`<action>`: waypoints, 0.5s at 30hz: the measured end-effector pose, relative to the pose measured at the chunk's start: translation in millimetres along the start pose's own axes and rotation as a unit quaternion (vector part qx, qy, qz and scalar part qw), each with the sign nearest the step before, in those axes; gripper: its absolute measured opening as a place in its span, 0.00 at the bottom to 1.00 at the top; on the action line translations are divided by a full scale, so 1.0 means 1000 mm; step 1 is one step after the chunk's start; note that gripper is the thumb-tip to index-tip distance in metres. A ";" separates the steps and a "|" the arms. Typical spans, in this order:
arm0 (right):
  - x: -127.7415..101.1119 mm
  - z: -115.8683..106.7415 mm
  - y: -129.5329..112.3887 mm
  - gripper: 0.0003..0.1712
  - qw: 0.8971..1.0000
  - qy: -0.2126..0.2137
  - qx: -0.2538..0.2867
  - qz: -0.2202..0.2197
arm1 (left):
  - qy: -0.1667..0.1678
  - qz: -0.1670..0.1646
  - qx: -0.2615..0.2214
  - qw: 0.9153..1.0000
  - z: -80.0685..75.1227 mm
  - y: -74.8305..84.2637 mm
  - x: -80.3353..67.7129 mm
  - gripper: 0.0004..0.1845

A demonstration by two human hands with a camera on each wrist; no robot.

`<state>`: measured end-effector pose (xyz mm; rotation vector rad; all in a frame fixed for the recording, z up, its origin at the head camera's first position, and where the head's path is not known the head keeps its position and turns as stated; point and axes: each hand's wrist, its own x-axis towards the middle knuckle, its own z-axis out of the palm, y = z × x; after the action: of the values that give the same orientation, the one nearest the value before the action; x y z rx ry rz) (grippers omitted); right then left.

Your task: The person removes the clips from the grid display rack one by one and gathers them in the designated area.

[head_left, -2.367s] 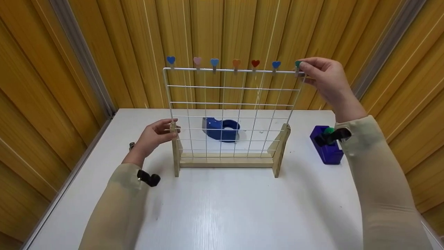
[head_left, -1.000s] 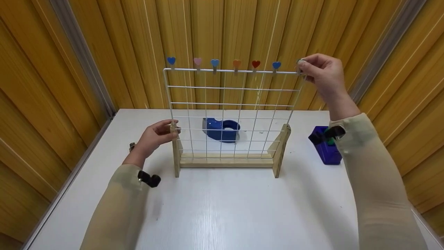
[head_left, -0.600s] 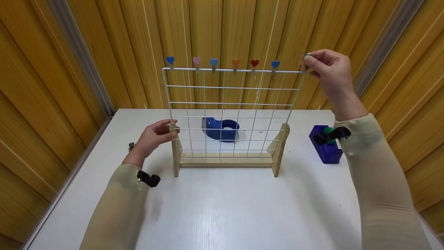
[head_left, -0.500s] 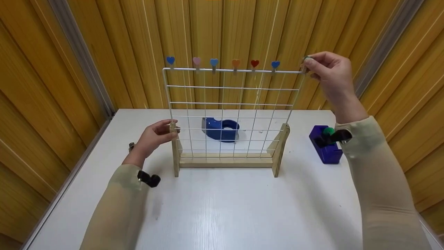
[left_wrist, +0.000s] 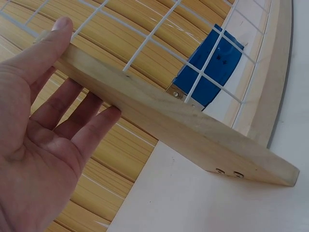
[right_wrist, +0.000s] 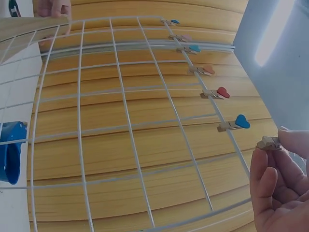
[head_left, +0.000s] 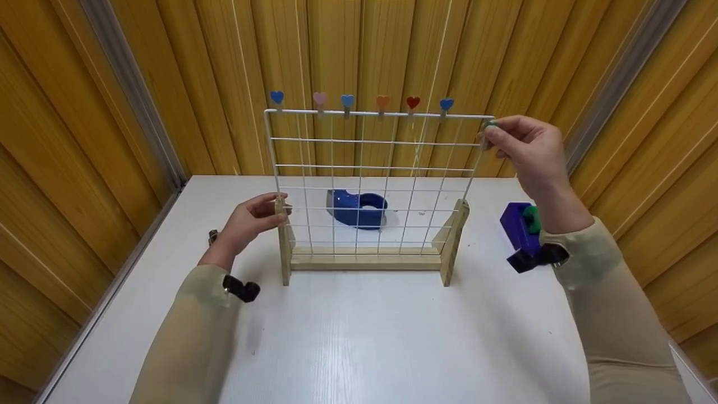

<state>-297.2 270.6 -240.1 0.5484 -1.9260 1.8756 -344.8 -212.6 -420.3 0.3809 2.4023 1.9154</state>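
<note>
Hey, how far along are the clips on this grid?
Done: one green piece in the purple box. In hand: right hand pinches a clip off the grid corner; left hand steadies the wooden post. Left: six heart clips on top.

Ribbed yellow wood-look wall panels (head_left: 185,67) with grey metal strips (head_left: 132,95) enclose a white table (head_left: 359,336).
</note>
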 end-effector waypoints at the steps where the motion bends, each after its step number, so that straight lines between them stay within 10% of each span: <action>1: -0.004 0.002 0.002 0.06 1.000 -0.005 -0.010 0.001 | 0.000 0.000 -0.001 1.000 0.000 0.000 0.000 0.30; 15: -0.051 0.031 0.031 0.20 0.995 -0.061 -0.074 0.034 | -0.001 -0.005 -0.003 1.000 0.001 -0.002 0.002 0.31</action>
<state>-270.8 241.1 -293.9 0.5687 -2.1679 1.7567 -347.0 -212.0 -422.2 0.3679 2.3920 1.9174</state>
